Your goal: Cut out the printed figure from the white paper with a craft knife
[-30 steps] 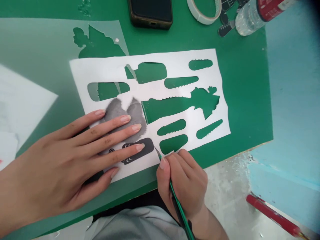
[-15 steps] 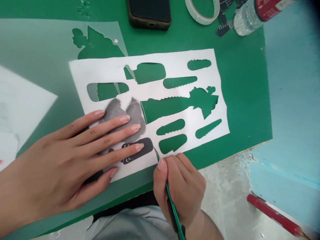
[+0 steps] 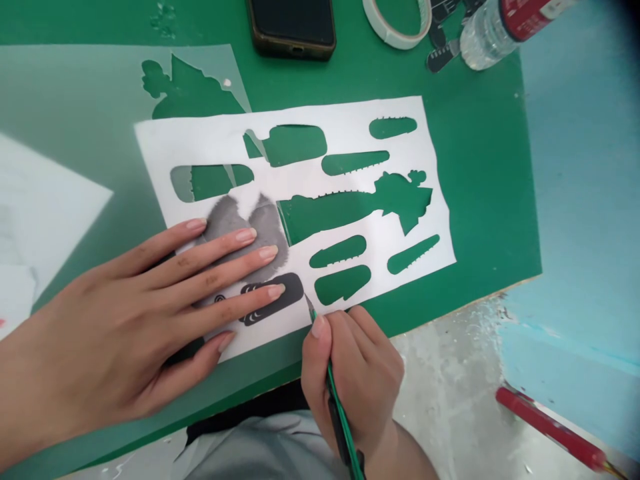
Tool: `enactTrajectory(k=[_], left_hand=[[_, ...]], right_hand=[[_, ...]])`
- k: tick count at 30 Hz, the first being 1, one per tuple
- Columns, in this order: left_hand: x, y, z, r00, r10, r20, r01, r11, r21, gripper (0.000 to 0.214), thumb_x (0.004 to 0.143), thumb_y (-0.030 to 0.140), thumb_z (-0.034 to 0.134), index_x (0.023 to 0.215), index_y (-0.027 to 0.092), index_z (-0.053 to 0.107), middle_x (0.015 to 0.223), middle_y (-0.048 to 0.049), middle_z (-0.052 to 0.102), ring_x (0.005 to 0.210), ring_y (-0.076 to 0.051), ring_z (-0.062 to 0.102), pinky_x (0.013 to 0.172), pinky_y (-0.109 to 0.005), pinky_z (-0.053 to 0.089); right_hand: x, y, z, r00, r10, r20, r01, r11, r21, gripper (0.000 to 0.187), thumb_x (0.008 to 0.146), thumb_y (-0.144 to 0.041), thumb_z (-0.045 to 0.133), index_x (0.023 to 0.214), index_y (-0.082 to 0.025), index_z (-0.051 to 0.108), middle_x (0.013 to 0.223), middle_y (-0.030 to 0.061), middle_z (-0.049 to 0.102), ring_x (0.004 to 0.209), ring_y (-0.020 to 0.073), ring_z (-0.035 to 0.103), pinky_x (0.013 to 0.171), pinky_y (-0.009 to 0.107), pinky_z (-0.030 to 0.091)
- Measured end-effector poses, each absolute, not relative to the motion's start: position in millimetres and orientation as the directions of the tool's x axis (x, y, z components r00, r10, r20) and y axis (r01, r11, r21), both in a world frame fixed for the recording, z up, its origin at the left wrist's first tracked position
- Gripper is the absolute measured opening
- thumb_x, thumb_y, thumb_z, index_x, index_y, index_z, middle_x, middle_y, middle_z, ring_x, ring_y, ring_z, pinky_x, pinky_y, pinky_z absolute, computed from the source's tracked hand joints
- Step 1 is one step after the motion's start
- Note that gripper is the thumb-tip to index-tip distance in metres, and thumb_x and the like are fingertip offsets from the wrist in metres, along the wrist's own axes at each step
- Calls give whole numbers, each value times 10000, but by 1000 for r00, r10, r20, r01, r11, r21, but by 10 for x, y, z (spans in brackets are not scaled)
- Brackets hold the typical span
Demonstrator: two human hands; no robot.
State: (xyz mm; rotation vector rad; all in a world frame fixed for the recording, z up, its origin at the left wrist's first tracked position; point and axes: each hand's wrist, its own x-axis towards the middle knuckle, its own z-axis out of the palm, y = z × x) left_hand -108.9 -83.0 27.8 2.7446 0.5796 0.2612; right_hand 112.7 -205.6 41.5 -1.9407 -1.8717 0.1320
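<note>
My left hand [image 3: 165, 307] lies flat, fingers spread, over the left part of a white paper sheet [image 3: 345, 148] with several shapes cut out of it. Beneath its fingers are a grey furry printed figure [image 3: 269, 223] and a dark rounded printed shape [image 3: 287, 290], both partly covered. In my right hand [image 3: 353, 373] is a slim green and black craft knife [image 3: 341, 423], held like a pen. Its blade points at the paper by the right end of the dark shape. Whether the tip touches the paper, I cannot tell.
A phone [image 3: 293, 27], a roll of white tape [image 3: 397, 30], dark cut-out pieces [image 3: 443, 57] and a plastic bottle [image 3: 487, 40] are along the far side of the green table [image 3: 493, 167]. A translucent sheet [image 3: 65, 87] extends left under the paper. A red stick-like object [image 3: 550, 427] shows lower right.
The whole view has shifted slightly, with most things now a little further left. My left hand stays flat on the paper, and the knife remains beside the dark shape's right end.
</note>
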Motion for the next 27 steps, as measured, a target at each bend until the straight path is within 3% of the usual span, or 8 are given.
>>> enactTrajectory(k=[7,27], left_hand=[[-1101,-830,283,900,425,98,362,-853,376,567,1118,494,358,1679,421,401,1792,121,313,1659,-245,363,1432,-426,109],[-1088,-823,328,905,419,71,361,-847,391,539,1127,509,387,1655,409,427,1791,102,323,1643,-261,393,1429,-449,119]], right_hand=[[1102,-2048,435,103,967,235,926,-7,-376,405,1085,-100,474,704,-238,459,597,-15,474,620,162,401,596,337,367],[719,-2041,442,359,902,241,901,-267,-343,377,1062,-73,475,723,-237,457,605,-12,484,632,181,376,616,381,282]])
